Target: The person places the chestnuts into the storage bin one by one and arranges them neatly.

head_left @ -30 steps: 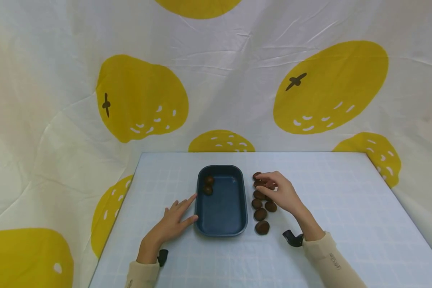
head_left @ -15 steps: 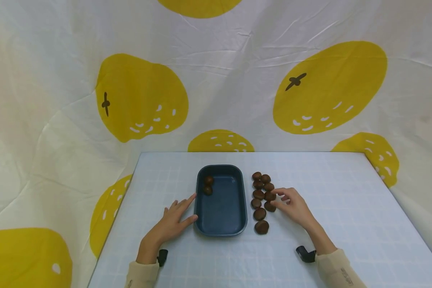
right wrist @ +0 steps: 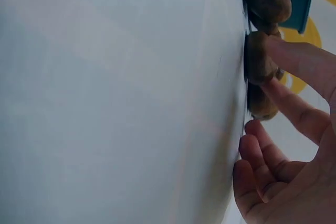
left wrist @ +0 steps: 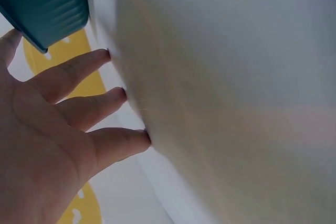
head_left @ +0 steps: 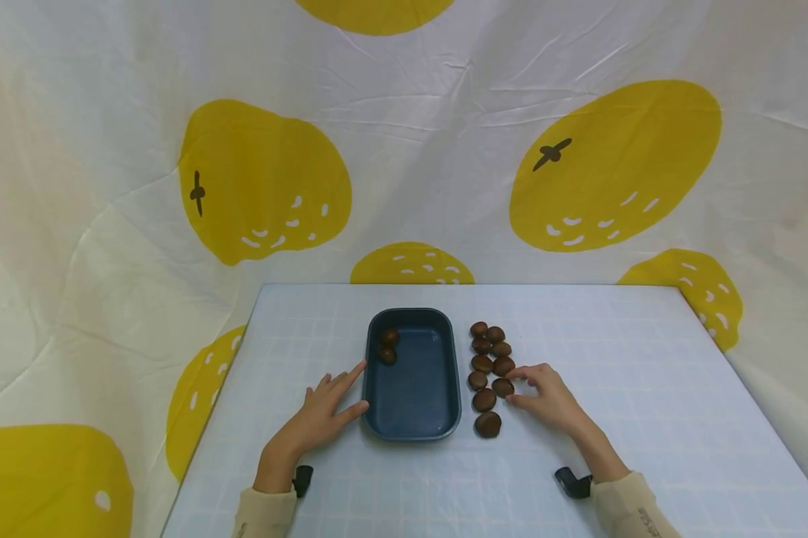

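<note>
A dark blue tray [head_left: 412, 403] holds two brown chestnuts [head_left: 388, 346] near its back left. My left hand [head_left: 319, 421] is spread at the tray's left side, index finger and thumb touching its wall; other fingertips rest on the table in the left wrist view. Several chestnuts [head_left: 484, 400] lie in two columns right of the tray. With thumb and index finger, my right hand [head_left: 554, 402] pinches the nearest chestnut [head_left: 502, 387] of the right column from two sides, low on the table. In the right wrist view its remaining fingers are bent beside that chestnut [right wrist: 258, 59].
A white table [head_left: 646, 388] with faint grid lines carries everything. Behind it hangs a pale cloth [head_left: 430, 187] printed with yellow fruit. Black wrist devices [head_left: 572, 483] sit by both sleeves.
My right hand has moved from the far end of the chestnut columns toward the near end of the right column. The left hand and the tray have stayed in place.
</note>
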